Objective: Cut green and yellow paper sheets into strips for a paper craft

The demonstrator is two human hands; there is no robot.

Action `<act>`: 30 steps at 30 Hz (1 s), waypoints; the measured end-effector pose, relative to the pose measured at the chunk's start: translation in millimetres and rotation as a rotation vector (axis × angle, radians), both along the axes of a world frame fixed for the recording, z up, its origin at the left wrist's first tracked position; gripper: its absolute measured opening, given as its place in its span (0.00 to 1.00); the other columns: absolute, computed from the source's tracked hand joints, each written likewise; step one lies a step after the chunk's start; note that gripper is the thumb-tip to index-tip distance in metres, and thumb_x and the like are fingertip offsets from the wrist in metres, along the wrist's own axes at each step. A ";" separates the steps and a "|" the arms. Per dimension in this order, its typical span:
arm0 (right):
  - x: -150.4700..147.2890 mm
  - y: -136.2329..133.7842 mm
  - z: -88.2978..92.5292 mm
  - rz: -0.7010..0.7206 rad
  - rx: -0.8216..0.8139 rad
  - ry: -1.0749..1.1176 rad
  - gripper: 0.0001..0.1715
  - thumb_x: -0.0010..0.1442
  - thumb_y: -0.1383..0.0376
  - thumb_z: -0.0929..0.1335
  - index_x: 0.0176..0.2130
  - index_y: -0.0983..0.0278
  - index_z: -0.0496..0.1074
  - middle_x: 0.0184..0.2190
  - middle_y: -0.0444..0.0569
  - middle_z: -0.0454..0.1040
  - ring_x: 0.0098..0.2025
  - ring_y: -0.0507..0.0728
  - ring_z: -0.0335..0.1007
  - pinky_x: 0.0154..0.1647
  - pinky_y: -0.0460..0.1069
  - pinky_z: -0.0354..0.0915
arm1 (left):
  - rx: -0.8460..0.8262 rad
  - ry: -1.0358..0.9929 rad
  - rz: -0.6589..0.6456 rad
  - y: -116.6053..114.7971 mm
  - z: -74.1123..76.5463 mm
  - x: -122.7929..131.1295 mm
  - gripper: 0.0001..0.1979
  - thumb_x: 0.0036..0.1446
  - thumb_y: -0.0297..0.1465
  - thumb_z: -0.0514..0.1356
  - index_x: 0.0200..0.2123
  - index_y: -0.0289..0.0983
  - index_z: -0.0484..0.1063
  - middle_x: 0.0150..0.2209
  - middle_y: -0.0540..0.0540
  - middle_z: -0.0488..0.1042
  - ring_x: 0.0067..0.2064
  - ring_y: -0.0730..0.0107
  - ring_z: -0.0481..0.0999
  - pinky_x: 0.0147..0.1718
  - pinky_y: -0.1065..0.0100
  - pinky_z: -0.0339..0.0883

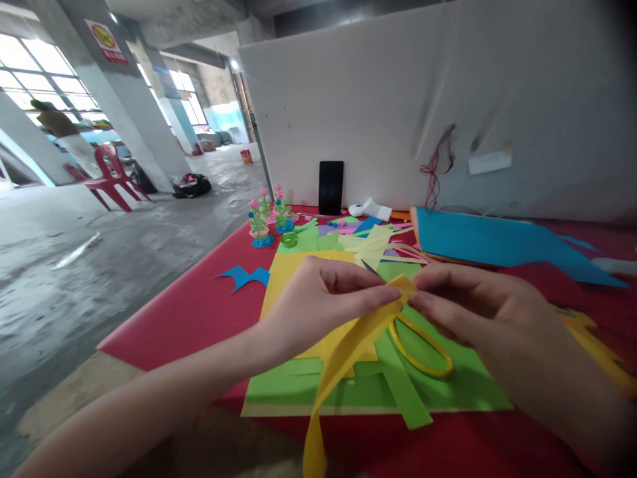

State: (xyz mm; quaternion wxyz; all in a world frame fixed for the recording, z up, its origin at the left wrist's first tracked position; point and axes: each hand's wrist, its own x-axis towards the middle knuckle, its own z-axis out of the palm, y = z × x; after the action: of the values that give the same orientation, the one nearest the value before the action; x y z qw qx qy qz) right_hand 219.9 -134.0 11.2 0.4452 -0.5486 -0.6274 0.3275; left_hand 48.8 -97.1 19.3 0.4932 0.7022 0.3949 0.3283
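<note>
My left hand [318,299] pinches the upper end of a long yellow paper strip [343,348] between thumb and fingers. The strip's lower end hangs past the front edge of the green paper. Close beside it, my right hand [478,305] has its thumb and fingertips pressed together at the same end of the strip. Yellow-handled scissors [428,352] lie below my hands on green paper [468,385], their blades partly hidden by my left hand. Yellow sheets [283,292] lie under my left hand.
Small paper trees [259,222] stand at the back left near a blue paper scrap [243,277]. A black phone [331,188] leans on the white panel. Blue sheets [497,239] lie back right. A person [62,126] is by the windows.
</note>
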 end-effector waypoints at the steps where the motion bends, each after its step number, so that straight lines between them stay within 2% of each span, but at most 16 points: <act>1: 0.4 1.5 -0.2 -0.007 -0.009 0.018 0.03 0.47 0.62 0.68 0.24 0.59 0.70 0.18 0.39 0.66 0.18 0.47 0.60 0.15 0.41 0.57 | -0.013 0.003 -0.008 1.2 -0.5 0.0 0.12 0.47 0.39 0.60 0.27 0.36 0.76 0.28 0.48 0.77 0.29 0.72 0.74 0.24 0.77 0.65; 8: 2.9 12.3 -2.8 0.036 -0.064 0.103 0.06 0.46 0.62 0.69 0.22 0.62 0.69 0.12 0.37 0.56 0.13 0.44 0.49 0.10 0.41 0.46 | -0.140 -0.049 -0.085 7.1 -2.4 -0.4 0.10 0.48 0.36 0.60 0.29 0.35 0.76 0.30 0.47 0.77 0.31 0.73 0.74 0.32 0.74 0.67; 13: 8.4 17.1 -3.8 0.090 -0.092 0.033 0.08 0.49 0.61 0.67 0.24 0.62 0.67 0.13 0.36 0.54 0.13 0.44 0.49 0.11 0.42 0.47 | -0.213 -0.098 -0.152 10.4 -6.0 -2.0 0.10 0.48 0.36 0.59 0.27 0.35 0.74 0.27 0.46 0.77 0.29 0.71 0.74 0.31 0.70 0.68; 18: 10.6 20.5 1.7 0.279 -0.149 -0.194 0.07 0.51 0.62 0.65 0.26 0.63 0.67 0.18 0.39 0.60 0.18 0.47 0.54 0.16 0.43 0.52 | -0.211 0.030 -0.244 14.1 -7.3 -4.0 0.13 0.49 0.38 0.58 0.29 0.34 0.75 0.29 0.44 0.77 0.30 0.70 0.73 0.32 0.69 0.66; 23: 7.8 19.0 -5.2 0.515 -0.118 -0.425 0.15 0.56 0.59 0.60 0.25 0.63 0.68 0.21 0.42 0.62 0.24 0.50 0.58 0.22 0.45 0.52 | -0.189 0.245 -0.350 15.0 -9.7 -4.4 0.14 0.48 0.39 0.57 0.27 0.35 0.76 0.24 0.47 0.75 0.23 0.77 0.67 0.22 0.75 0.60; 26: 5.8 18.1 -15.2 0.621 -0.135 -0.411 0.16 0.56 0.60 0.60 0.23 0.64 0.68 0.19 0.42 0.62 0.25 0.50 0.58 0.21 0.45 0.51 | -0.193 0.318 -0.393 13.1 -14.1 -6.2 0.14 0.46 0.40 0.59 0.27 0.35 0.76 0.21 0.49 0.74 0.21 0.78 0.66 0.20 0.77 0.57; 30: 7.9 21.5 -21.4 0.741 -0.271 -0.286 0.16 0.54 0.66 0.61 0.18 0.66 0.68 0.15 0.41 0.61 0.21 0.48 0.56 0.21 0.45 0.52 | -0.253 0.355 -0.443 11.3 -22.5 -16.8 0.13 0.44 0.39 0.60 0.26 0.36 0.76 0.20 0.50 0.74 0.22 0.76 0.68 0.21 0.77 0.59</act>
State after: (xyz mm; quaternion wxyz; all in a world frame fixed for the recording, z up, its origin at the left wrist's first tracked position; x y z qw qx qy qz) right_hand 227.9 -112.5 -10.3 0.1293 -0.3795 -0.7890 0.4655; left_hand 32.0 -85.8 -3.2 0.5597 0.7505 0.3499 0.0331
